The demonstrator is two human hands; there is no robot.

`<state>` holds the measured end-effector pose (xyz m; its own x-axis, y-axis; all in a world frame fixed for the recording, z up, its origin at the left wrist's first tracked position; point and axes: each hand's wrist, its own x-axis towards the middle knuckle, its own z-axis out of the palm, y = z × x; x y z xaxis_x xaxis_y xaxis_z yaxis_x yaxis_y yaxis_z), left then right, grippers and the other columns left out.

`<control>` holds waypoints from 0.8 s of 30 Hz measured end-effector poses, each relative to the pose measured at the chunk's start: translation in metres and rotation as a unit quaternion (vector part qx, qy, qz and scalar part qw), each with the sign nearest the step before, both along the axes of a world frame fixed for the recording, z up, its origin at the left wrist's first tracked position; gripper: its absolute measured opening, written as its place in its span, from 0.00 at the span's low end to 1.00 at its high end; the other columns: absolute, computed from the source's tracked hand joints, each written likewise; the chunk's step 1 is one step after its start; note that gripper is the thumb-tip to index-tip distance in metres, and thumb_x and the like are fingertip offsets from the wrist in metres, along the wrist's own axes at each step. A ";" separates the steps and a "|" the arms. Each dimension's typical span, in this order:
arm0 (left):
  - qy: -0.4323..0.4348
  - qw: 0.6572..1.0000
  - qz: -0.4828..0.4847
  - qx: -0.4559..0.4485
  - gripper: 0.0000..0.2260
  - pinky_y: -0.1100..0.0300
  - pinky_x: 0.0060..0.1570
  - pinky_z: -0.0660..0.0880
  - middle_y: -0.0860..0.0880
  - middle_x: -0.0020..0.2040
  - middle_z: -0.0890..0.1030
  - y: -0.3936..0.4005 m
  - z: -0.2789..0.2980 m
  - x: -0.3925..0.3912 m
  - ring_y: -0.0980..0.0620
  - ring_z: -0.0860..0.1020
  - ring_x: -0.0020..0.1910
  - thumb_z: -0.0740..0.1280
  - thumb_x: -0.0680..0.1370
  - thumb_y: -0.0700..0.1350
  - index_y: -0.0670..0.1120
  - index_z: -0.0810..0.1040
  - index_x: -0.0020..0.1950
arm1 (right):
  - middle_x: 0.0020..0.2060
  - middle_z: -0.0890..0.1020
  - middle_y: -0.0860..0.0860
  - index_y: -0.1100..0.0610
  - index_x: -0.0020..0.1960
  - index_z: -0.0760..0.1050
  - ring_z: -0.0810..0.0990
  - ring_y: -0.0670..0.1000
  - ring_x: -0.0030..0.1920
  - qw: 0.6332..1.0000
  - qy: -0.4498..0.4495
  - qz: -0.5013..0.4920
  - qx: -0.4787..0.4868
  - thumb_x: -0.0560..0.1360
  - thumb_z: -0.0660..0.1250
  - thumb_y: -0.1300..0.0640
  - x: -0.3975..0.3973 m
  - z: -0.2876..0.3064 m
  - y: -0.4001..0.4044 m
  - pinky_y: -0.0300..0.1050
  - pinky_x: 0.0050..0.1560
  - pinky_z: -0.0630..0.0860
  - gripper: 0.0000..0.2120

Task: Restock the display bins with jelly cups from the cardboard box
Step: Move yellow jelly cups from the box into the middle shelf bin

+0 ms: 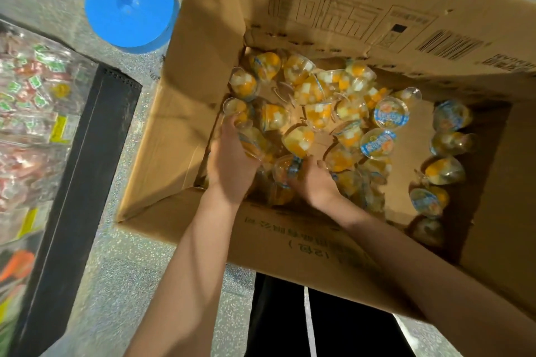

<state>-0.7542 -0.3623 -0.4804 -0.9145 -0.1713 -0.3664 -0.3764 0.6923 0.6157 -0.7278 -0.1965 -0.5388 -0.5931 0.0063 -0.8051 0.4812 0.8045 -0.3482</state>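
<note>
An open cardboard box [179, 113] stands on the floor and holds several clear jelly cups [342, 101] with yellow and white fruit and blue lids. Both my hands are down inside it at the near left. My left hand [229, 165] grips a couple of cups [246, 136], its fingers curled round them. My right hand [313, 182] curls round another jelly cup [285, 171]. A few more cups [446, 148] lie apart at the box's right side.
A display bin [84, 153] with a black edge and packed sweets runs along the left. A round blue base [130, 6] with a blue pole stands on the speckled floor behind the box. My dark trousers [290, 316] show below the box's near flap.
</note>
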 end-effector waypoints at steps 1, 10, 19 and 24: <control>-0.008 1.000 0.004 0.000 0.35 0.57 0.57 0.74 0.50 0.59 0.78 -0.001 0.000 0.001 0.50 0.77 0.59 0.76 0.67 0.46 0.46 0.66 0.70 | 0.66 0.66 0.58 0.61 0.72 0.59 0.68 0.60 0.66 0.999 0.024 0.009 0.021 0.76 0.63 0.41 0.001 -0.004 -0.009 0.54 0.60 0.70 0.34; -0.030 0.999 -0.036 0.028 0.44 0.53 0.64 0.71 0.47 0.66 0.74 0.008 0.003 0.003 0.48 0.73 0.65 0.77 0.67 0.44 0.45 0.57 0.76 | 0.63 0.63 0.57 0.58 0.68 0.59 0.74 0.59 0.56 0.991 0.054 0.040 0.114 0.70 0.68 0.41 0.001 -0.018 -0.036 0.47 0.41 0.71 0.36; -0.049 0.988 -0.046 0.137 0.43 0.63 0.64 0.66 0.50 0.67 0.72 0.079 0.062 0.014 0.52 0.70 0.66 0.80 0.63 0.45 0.48 0.62 0.74 | 0.51 0.81 0.52 0.50 0.68 0.65 0.80 0.56 0.49 0.970 -0.010 -0.244 -0.004 0.66 0.69 0.38 0.030 0.074 0.060 0.48 0.52 0.77 0.35; -0.033 0.965 -0.129 0.225 0.42 0.68 0.59 0.70 0.53 0.61 0.75 0.166 0.124 0.021 0.56 0.75 0.60 0.81 0.61 0.41 0.51 0.66 0.71 | 0.51 0.82 0.53 0.54 0.63 0.69 0.81 0.57 0.53 0.930 0.097 -0.354 0.010 0.58 0.75 0.47 0.055 0.176 0.146 0.48 0.54 0.76 0.36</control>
<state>-0.7333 -0.1961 -0.3562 -0.8773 0.2491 -0.4103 -0.2766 0.4363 0.8562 -0.6732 -0.0501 -0.3627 -0.5689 0.4648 -0.6785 0.8224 0.3171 -0.4724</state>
